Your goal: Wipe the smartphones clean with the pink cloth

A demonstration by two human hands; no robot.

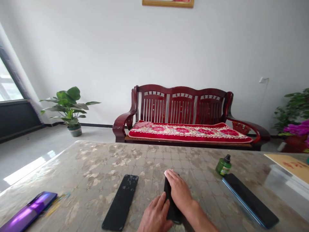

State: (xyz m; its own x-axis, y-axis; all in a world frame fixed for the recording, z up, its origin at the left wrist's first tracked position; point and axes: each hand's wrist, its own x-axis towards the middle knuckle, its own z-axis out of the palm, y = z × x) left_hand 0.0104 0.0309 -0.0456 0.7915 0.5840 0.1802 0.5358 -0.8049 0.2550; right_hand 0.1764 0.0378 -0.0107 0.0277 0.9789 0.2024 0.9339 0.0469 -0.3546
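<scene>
A black smartphone [173,209] lies near the front middle of the table, partly hidden by both hands. My left hand [154,211] is closed against its lower left side, fingers bent at the edge. Over its upper right part lies my right hand [178,189], fingers held together and curled onto the phone. To the left rests a flat black phone-shaped slab [120,203] with pale specks near its top. Farther right is another phone [249,199] with a dark face and blue edge, just in front of a small green bottle [223,165] with a black cap.
A glossy purple phone [30,211] lies at the table's left front, beside thin coloured strands [54,206]. A tan printed sheet [289,164] is at the right. Beyond the patterned table [94,180] stand a red wooden bench [183,109] and a potted plant [72,111].
</scene>
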